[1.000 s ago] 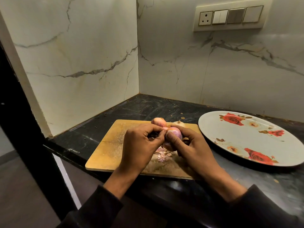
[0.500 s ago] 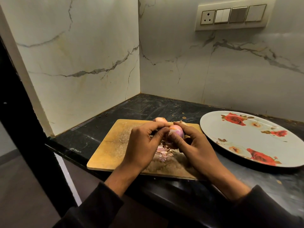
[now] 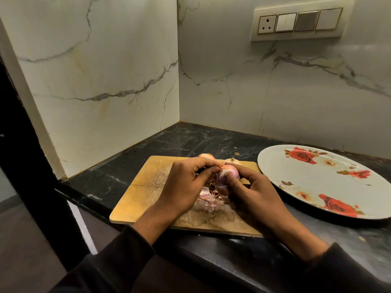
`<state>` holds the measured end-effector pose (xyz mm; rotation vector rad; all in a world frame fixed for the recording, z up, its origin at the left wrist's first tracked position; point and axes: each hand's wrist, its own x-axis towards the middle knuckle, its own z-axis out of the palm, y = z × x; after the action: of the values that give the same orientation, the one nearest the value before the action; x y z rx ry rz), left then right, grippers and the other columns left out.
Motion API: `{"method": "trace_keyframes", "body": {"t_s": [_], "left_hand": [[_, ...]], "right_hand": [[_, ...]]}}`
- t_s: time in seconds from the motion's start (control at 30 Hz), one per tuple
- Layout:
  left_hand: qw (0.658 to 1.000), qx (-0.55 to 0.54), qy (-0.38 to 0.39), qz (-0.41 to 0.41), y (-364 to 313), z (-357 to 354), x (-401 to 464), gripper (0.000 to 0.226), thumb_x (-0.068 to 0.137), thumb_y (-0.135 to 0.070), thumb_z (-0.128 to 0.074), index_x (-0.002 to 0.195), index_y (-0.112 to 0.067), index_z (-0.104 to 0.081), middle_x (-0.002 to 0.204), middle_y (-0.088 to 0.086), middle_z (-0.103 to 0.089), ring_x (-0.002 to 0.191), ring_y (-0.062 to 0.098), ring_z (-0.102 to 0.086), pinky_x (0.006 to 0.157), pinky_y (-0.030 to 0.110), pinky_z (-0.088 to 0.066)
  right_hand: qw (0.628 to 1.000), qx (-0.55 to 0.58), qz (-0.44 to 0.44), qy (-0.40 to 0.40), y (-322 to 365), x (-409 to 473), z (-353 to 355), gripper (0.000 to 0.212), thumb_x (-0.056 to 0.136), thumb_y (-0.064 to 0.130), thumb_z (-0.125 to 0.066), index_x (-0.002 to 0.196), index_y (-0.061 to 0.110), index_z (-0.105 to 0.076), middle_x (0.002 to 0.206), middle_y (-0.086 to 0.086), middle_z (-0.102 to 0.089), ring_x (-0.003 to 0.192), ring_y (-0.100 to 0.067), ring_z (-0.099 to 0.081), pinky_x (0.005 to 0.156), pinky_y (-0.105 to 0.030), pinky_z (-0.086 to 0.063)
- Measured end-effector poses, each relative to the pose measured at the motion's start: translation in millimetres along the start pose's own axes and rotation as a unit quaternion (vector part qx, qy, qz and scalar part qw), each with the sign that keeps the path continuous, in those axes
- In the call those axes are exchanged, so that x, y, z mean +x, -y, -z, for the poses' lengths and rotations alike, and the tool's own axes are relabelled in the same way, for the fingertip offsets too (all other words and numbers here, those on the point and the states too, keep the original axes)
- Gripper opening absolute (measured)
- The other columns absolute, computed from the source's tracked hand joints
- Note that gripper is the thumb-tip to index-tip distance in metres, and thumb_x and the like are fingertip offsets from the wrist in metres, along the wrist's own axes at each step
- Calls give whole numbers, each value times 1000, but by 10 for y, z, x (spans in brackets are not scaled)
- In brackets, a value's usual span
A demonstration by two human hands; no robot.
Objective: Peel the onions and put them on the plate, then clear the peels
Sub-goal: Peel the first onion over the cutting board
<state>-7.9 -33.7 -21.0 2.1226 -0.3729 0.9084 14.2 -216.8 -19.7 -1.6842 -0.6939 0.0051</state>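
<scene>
- A pinkish-purple, partly skinned onion is held above the middle of a rectangular, worn wooden cutting board, between both hands.
- The right hand is curled round the onion from the right, thumb and fingers wrapped on it.
- The left hand meets it from the left, its fingertips pinching at the top of the onion where a thin strip of skin shows; fingers bent, not spread.
- A loose heap of pale pink papery onion peels lies on the board just under the hands.
- Two more small onions with skin on, one pale orange and one whitish, sit at the board's far edge, partly hidden behind the hands.
- A large round white plate with red rose prints lies on the black stone counter just right of the board, nothing on it.
- White veined marble walls form the corner; a cream switch panel with a socket is mounted on the right-hand wall.
</scene>
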Motion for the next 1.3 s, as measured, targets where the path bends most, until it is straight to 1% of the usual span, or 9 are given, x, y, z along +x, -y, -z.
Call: {"method": "trace_keyframes", "body": {"t_s": [0.07, 0.17, 0.3, 0.53, 0.67, 0.87, 0.97, 1.07, 1.3], "left_hand": [[1000, 2, -9, -2, 19, -21, -25, 20, 91, -14, -72, 109, -20, -76, 99, -8, -76, 91, -1, -69, 78, 20, -57], [1000, 9, -17, -12, 23, -54, -35, 17, 91, -14, -72, 107, -18, -77, 97, -8, -76, 88, -2, -68, 77, 20, -56], [999, 23, -20, -14, 34, -69, -25, 16, 91, -15, -72, 106, -16, -77, 96, -6, -76, 87, -1, -68, 76, 26, -57], [999, 33, -17, -17, 72, -77, 4, 12, 91, -16, -72, 102, -16, -77, 91, -6, -75, 83, 2, -68, 72, 30, -57], [999, 43, -12, -19, 71, -87, 10, 10, 91, -16, -71, 100, -16, -76, 90, -7, -74, 82, 3, -68, 71, 29, -57], [999, 40, -5, -4, 64, -81, 17, 9, 93, -16, -69, 99, -17, -76, 87, -10, -72, 81, 0, -66, 70, 18, -54], [1000, 15, 3, 19, 32, -61, 30, 9, 93, -15, -69, 98, -21, -74, 83, -18, -68, 82, -4, -66, 68, 9, -49], [999, -21, 10, 46, 16, -37, 32, 12, 93, -14, -69, 97, -25, -72, 82, -19, -68, 81, -4, -66, 66, 8, -49], [989, -98, 8, 112, 18, -32, 48, 10, 94, -16, -68, 95, -26, -71, 87, -11, -72, 84, 1, -69, 69, 16, -55]], "right_hand": [[1000, 15, -11, 7, -6, -3, -7, 26, 88, 42, -63, 113, 37, -69, 107, 12, -76, 98, -9, -72, 80, -24, -57], [999, 35, -31, 7, -6, 6, -2, 27, 87, 40, -64, 113, 33, -70, 100, 7, -77, 82, -3, -70, 68, -17, -52], [995, 70, -68, 15, -7, 19, -9, 28, 85, 38, -64, 111, 31, -70, 91, -2, -78, 66, -10, -68, 57, -23, -54], [994, 80, -72, 15, -64, 72, -18, 31, 84, 37, -67, 112, 26, -71, 92, -5, -77, 71, -16, -70, 63, -27, -58], [992, 96, -73, 26, -100, 74, -10, 31, 90, 26, -68, 120, 18, -70, 98, -7, -78, 84, -21, -75, 66, -25, -58], [996, 64, -54, 32, -108, 71, 21, 40, 88, 24, -73, 127, 22, -68, 115, 0, -75, 103, -21, -73, 90, -43, -60], [997, 66, -39, 34, -91, 62, 35, 40, 87, 20, -74, 126, 26, -68, 115, 6, -74, 106, -18, -72, 89, -37, -60], [997, 68, -30, 36, -71, 56, 37, 41, 86, 13, -75, 123, 30, -68, 112, 15, -73, 105, -14, -72, 86, -28, -60], [999, 30, -34, 26, -125, 68, 66, 55, 78, 22, -83, 129, 33, -66, 119, 19, -70, 110, -12, -69, 93, -37, -59]]}}
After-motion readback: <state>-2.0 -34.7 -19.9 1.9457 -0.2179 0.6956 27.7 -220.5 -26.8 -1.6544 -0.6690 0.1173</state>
